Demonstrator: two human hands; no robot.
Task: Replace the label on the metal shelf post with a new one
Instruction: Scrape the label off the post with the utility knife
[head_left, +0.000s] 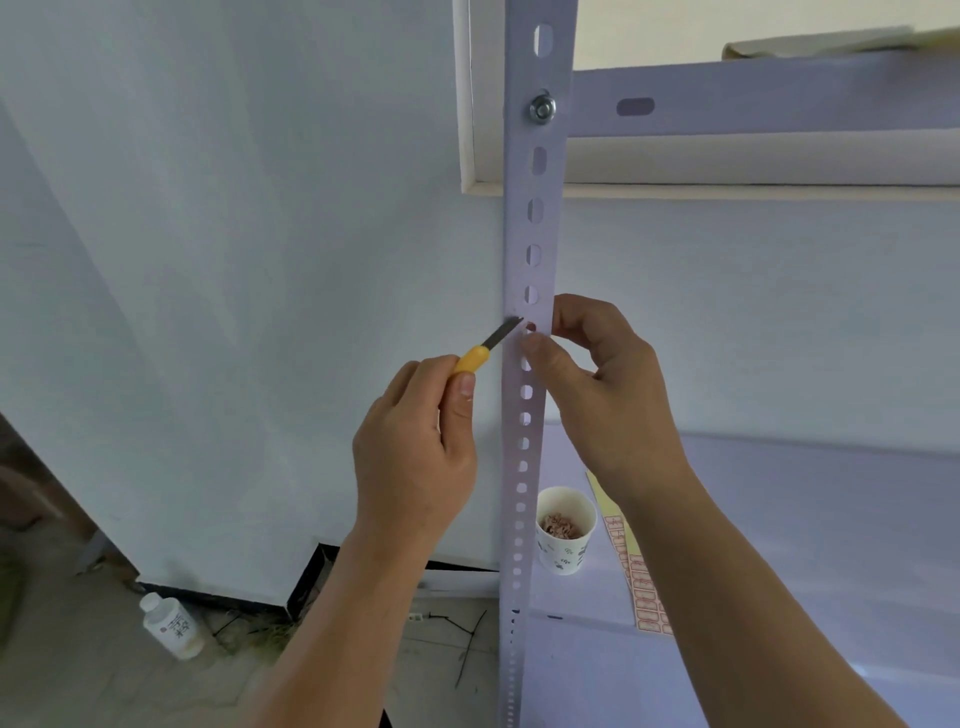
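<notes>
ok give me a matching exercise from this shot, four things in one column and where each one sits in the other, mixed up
Things
1. utility knife
2. paper cup
3. white bottle
4. label sheet

Places
A. standing on the floor, lower left
B. on the shelf, just right of the metal shelf post
C. held in the left hand, blade tip at the post
D. lying flat on the shelf, right of the cup

Pairs: 1-C, 2-B, 3-A, 4-D
</notes>
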